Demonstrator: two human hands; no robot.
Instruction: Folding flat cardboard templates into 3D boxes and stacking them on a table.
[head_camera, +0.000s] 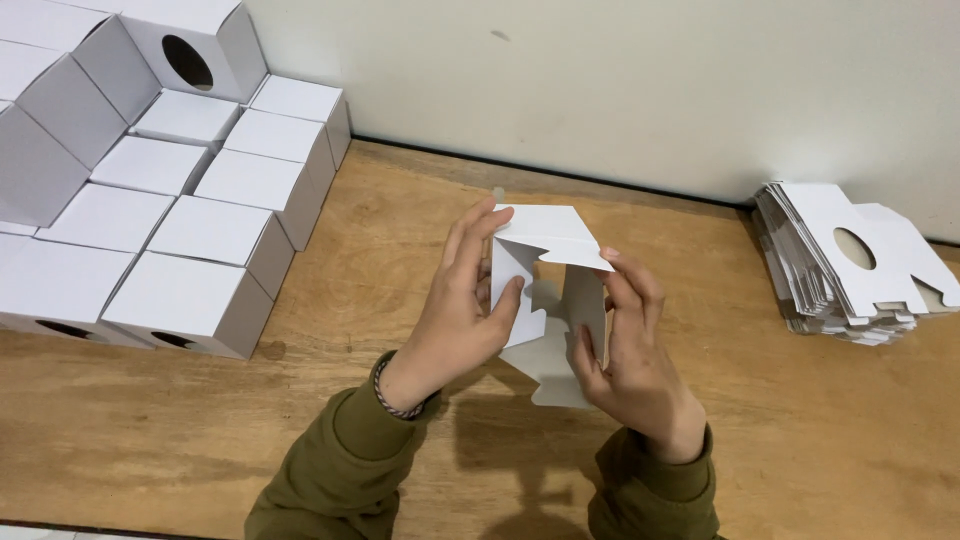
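Olive-green sleeves (335, 470), two of them, come up from the bottom edge, and the left wrist wears one braided bracelet (392, 395). Both hands meet on one white cardboard box (548, 300), half folded and held above the wooden table (400, 230). The left hand (458, 310) grips the box's left wall, thumb pressed on the inner flap and fingers stretched up along the outside to the top edge. The right hand (628, 345) clasps the opposite wall, thumb on the near face and fingers curled around the far side. Neither hand is spread free; each pinches a panel of the box. One top flap juts out over the right fingers, and notched flaps hang loose between the palms.

Well to the left of the grip stand the finished white boxes (190, 240), packed touching one another in rows and partly stacked; at least twelve show, though the frame edge cuts some off. One at the top of the pile shows a round hole in its side.

Well to the right of the grip lies one stack of flat box blanks (840, 265), fanned at the edges, the top one with an oval cut-out; their number cannot be counted. Beyond the hands runs a pale wall (650, 80).
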